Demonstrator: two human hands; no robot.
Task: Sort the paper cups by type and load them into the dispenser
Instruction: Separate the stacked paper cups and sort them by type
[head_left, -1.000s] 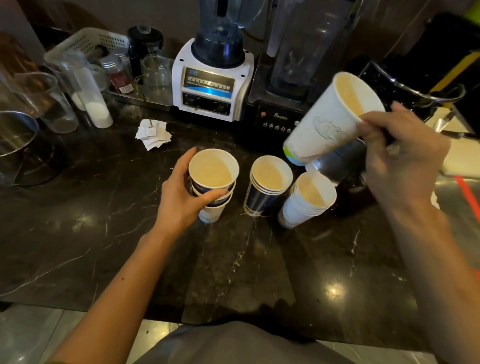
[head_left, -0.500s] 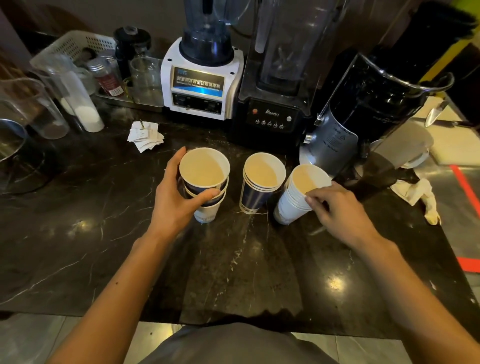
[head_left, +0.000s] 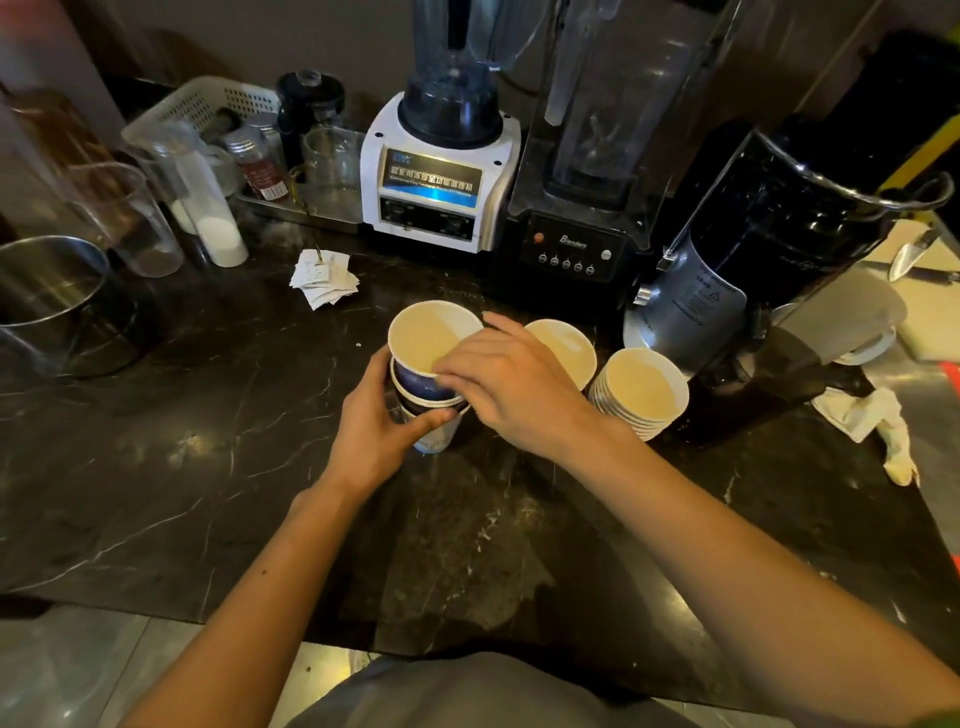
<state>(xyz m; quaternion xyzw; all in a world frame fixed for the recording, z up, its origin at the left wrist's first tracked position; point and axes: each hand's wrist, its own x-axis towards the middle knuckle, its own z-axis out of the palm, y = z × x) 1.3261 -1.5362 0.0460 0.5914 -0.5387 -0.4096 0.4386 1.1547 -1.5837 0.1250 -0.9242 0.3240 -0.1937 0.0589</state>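
The left hand is wrapped around the lower cups of the mixed stack standing on the dark counter, while the right hand pinches the rim of the top blue cup with thumb and fingertips. To separate it cleanly, hold the base firmly and lift straight up with a slight twist. It then probably belongs on the blue stack just right; the white stack lies farther right.
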